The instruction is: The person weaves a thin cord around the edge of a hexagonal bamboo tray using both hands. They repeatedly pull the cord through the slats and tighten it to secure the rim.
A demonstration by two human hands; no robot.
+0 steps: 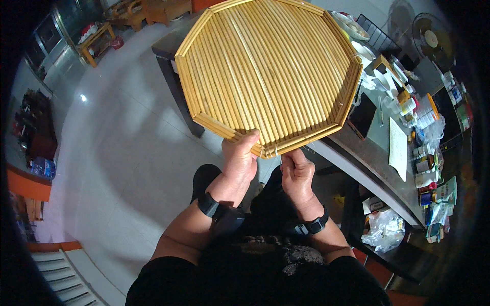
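Note:
A many-sided tray (264,72) of slim yellow-brown canes, likely bamboo, is held up tilted in front of me. Its raised rim is made of paired cane lengths. My left hand (239,157) grips the rim at the near corner, thumb on top and fingers underneath. A white tie (276,149) binds the rim just right of that corner. My right hand (298,172) is right below the tie, fingers curled together in a pinch. It appears to hold a thin pale strand (314,147), which loops out beside the rim; the fingertips are partly hidden.
A dark-topped table (383,164) runs along my right, with a tablet-like device (361,114), a written sheet (398,149), bottles and bowls. Beneath it, a clear plastic bag (386,229) rests on a dark seat. An electric fan (430,38) stands beyond. Tiled floor (134,153) lies to my left.

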